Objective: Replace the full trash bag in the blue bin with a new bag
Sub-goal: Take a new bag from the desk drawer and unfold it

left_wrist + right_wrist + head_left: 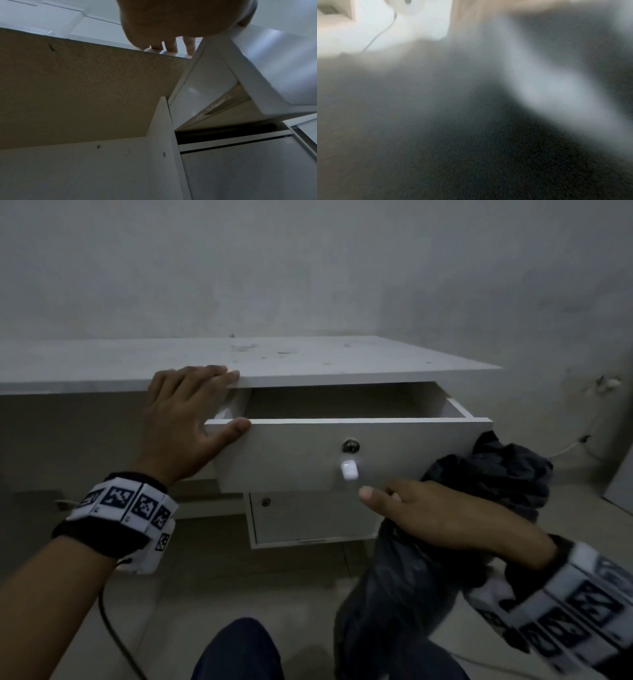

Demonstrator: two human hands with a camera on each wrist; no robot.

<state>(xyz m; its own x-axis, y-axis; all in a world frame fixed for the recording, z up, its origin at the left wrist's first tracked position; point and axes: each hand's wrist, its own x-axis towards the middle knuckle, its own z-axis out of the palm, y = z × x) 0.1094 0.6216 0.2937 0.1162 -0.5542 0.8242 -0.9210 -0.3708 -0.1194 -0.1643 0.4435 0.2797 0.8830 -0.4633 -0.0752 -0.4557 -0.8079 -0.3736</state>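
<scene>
A black trash bag (445,542) hangs crumpled in my right hand (428,515), which grips it just below the white drawer front (342,453); the thumb points left toward the drawer's small white knob (349,470). In the right wrist view the bag (471,135) is a dark blur filling the frame. My left hand (191,412) lies with straight fingers on the edge of the white desktop (274,361), its thumb on the top left corner of the half-open drawer. From the left wrist view the fingers (171,46) show over the desktop's edge. The blue bin is out of sight.
The drawer's inside is in shadow and shows nothing. A keyhole (350,446) sits above the knob. Below is a shut cabinet door (308,518). A cable (116,635) trails from my left wrist. My knee (239,652) is at the bottom. A wall socket and cord (579,440) are at right.
</scene>
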